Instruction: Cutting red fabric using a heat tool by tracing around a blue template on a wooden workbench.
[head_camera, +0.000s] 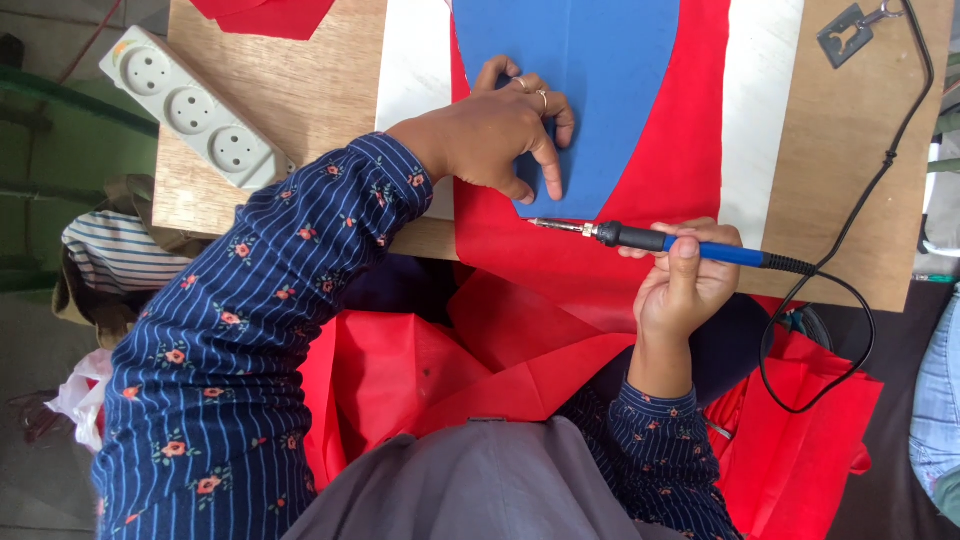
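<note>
— Blue template (585, 80) first: where does it sit, and what is your left hand (505, 135) doing on it?

— It lies on the red fabric (690, 150), which is spread over a white sheet (410, 70) on the wooden table (300, 90), reaching the near edge. Your left hand lies flat on the template's lower tip, fingers spread and pressed down, close to the near edge of the table.

— And your right hand (685, 285)?

— It is closed around the blue handle of the soldering iron (660, 240), thumb on top, with the metal tip just beside the template's lowest point, touching or almost touching the red fabric. Its black cord (880, 170) loops off toward the right edge.

— How do you do this well?

— My judgement: keep the template pinned so it cannot slide, let the tip follow its edge without digging in, and keep your left fingertips back from the hot metal, since they are near it. Mind the loose fabric hanging off the near edge onto your lap, and keep the cord slack.

— Any packages, labels or signs?

— None that I can make out. At the far left corner lies a pale power strip (195, 110) with three round sockets; at the far right corner, a small grey metal stand (848, 30). More red fabric shows at the far edge.
</note>
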